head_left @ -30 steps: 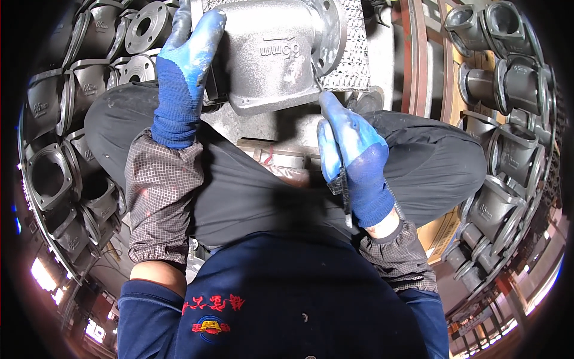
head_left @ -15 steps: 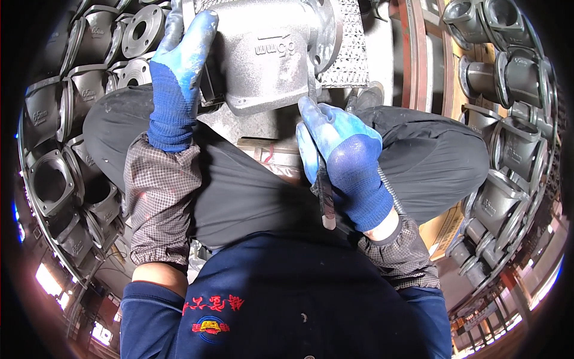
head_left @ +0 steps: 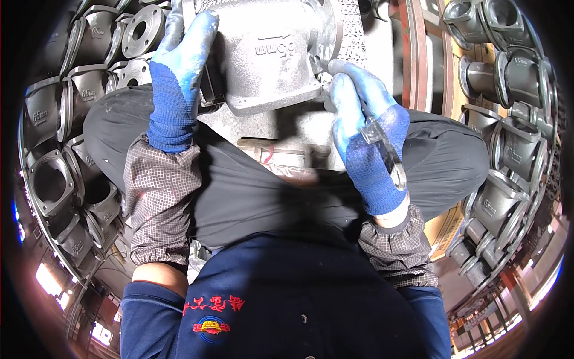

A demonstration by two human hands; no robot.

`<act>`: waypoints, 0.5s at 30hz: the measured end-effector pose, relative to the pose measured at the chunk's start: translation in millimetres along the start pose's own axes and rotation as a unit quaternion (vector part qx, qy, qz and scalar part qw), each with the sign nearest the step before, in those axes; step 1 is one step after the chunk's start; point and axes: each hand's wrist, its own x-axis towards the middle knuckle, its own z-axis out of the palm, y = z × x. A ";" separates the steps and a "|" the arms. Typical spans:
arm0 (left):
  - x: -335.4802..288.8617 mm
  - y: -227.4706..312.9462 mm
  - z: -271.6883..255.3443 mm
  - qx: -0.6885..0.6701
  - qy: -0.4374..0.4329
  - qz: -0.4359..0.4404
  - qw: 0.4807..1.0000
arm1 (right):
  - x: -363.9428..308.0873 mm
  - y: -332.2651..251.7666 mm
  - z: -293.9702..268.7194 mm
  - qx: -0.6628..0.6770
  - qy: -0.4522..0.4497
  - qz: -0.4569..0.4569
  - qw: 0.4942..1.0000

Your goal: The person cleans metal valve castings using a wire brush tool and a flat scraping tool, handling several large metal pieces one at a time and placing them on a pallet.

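Note:
A grey cast-metal valve body (head_left: 263,60) with flanges lies in front of me at the top of the view, its upper part cut off by the edge. My left hand (head_left: 185,57), in a blue coated glove, grips its left end, thumb and fingers on either side of the flange; the fingertips run out of view. In a matching glove, my right hand (head_left: 366,105) is closed around a flat dark metal bar (head_left: 387,157). The bar's rear end sticks out over the wrist. Its front end is hidden by the fingers beside the body's right-hand flange.
Stacked grey castings (head_left: 45,113) line the left side, and more castings (head_left: 517,140) stand on the right. A textured metal plate (head_left: 354,36) lies under the valve body. Reddish steel rails (head_left: 415,54) run behind my right knee. A small metal block (head_left: 281,154) sits between my legs.
My right hand has moved up and to the right, closer to the right flange, and the bar has swung so its rear end points toward the lower right. My left hand stays put.

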 end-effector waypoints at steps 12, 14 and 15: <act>2.4 2.6 -4.8 0.097 -0.044 0.039 0.994 | 1.2 -4.4 -13.0 0.007 -0.086 0.046 0.995; 0.5 6.6 -4.3 -0.005 -0.061 -0.086 0.994 | 3.1 -0.8 -12.1 -0.004 -0.088 0.032 0.996; 0.5 5.1 -4.8 -0.004 -0.060 -0.086 0.994 | 4.2 0.8 -11.1 -0.009 -0.089 0.024 0.996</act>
